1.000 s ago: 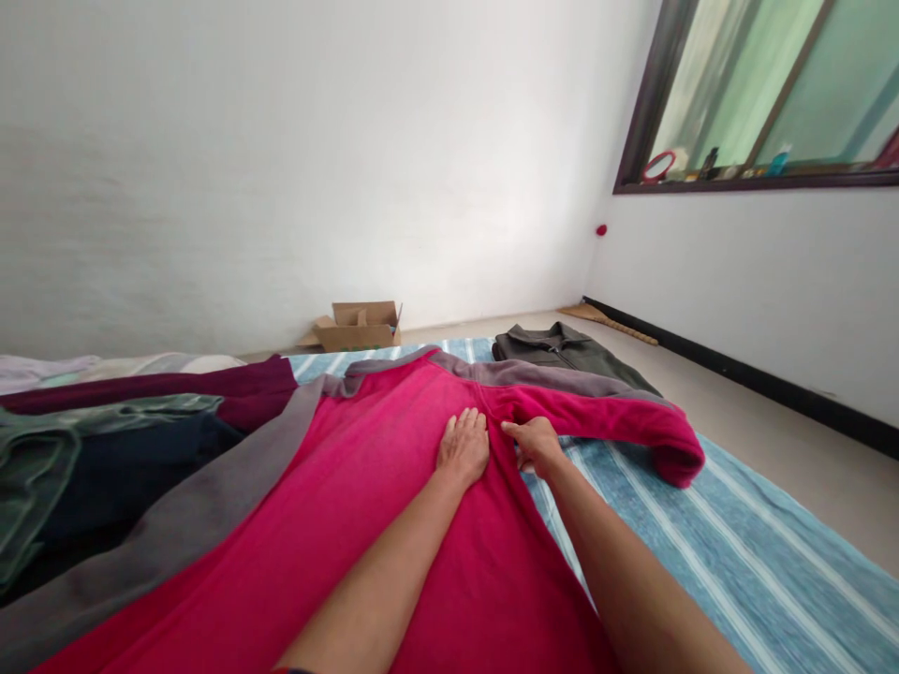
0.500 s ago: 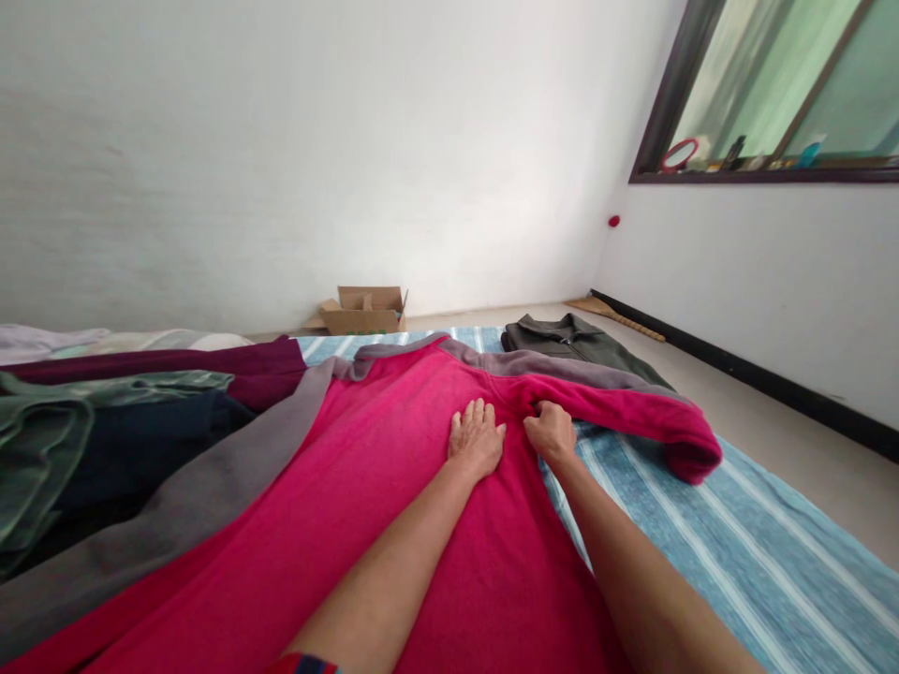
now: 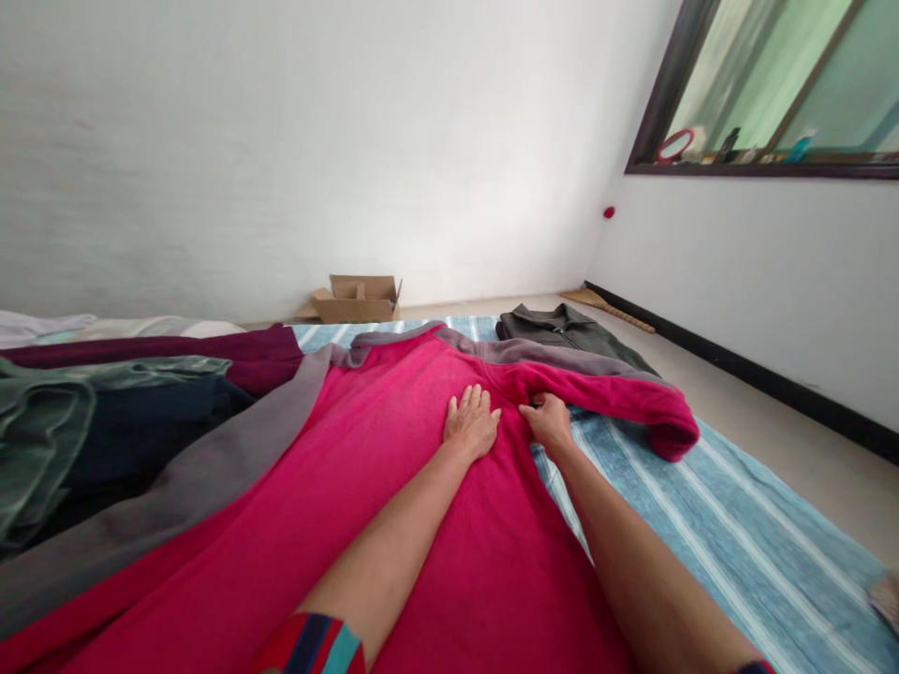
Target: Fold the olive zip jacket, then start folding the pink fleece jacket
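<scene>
Both bare forearms extend forward from the lower edge of the view, running nearly parallel and converging slightly toward the hands. The left hand [image 3: 472,423] lies palm down, fingers straight, close together and pointing away from the body. The right hand [image 3: 548,421] sits just beside it, knuckles up, fingers curled under in a closed grip. A striped sleeve edge shows at the left upper arm.

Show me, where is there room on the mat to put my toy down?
Bare striped mat lies right of the pink sweater, below its sleeve. The floor beside the wall is bare too. Left is crowded: the clothes pile. Both hands, left hand and right hand, fill the middle.
</scene>
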The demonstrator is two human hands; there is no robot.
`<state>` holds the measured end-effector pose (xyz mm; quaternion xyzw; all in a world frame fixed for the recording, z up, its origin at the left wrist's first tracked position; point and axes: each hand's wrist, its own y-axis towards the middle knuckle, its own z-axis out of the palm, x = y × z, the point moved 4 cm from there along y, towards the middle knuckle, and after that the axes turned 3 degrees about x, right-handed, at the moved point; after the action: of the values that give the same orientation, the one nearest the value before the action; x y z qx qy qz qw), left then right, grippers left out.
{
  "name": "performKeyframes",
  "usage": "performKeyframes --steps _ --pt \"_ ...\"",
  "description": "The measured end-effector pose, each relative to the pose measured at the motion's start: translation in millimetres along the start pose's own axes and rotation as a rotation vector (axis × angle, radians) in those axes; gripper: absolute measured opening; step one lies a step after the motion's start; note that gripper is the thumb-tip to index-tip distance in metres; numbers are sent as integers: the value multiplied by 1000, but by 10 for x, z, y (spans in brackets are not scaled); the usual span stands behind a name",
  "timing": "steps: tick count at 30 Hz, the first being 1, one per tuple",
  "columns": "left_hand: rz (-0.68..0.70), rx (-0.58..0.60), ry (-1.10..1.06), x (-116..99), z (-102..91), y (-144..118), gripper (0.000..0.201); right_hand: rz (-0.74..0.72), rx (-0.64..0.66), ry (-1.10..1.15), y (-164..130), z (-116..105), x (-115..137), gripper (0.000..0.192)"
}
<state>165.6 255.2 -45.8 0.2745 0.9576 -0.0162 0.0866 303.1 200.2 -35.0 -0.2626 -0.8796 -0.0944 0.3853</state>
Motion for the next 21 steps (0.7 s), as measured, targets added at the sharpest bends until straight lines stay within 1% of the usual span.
performKeyframes --steps 2,3,5,7,13,16,19,21 --pt "4 6 1 1 8 11 53 14 54 16 -107 21 -24 28" --pt "2 11 2 1 12 19 52 20 84 19 -167 33 -37 26" --pt "0 19 3 1 17 38 52 33 131 18 -279 48 -63 15" --pt "1 20 2 2 20 54 52 50 151 9 -358 44 -81 6" --pt "28 4 8 -2 -6 18 51 51 111 -25 -447 -45 -53 11" --pt "45 1 4 -41 -31 -76 46 56 191 -13 -559 -74 -60 13" --pt "77 20 -11 -120 -41 -196 42 52 297 9 -749 -118 -116 21" --pt "102 37 -21 -176 -44 -270 41 38 317 5 -872 -167 -165 20"
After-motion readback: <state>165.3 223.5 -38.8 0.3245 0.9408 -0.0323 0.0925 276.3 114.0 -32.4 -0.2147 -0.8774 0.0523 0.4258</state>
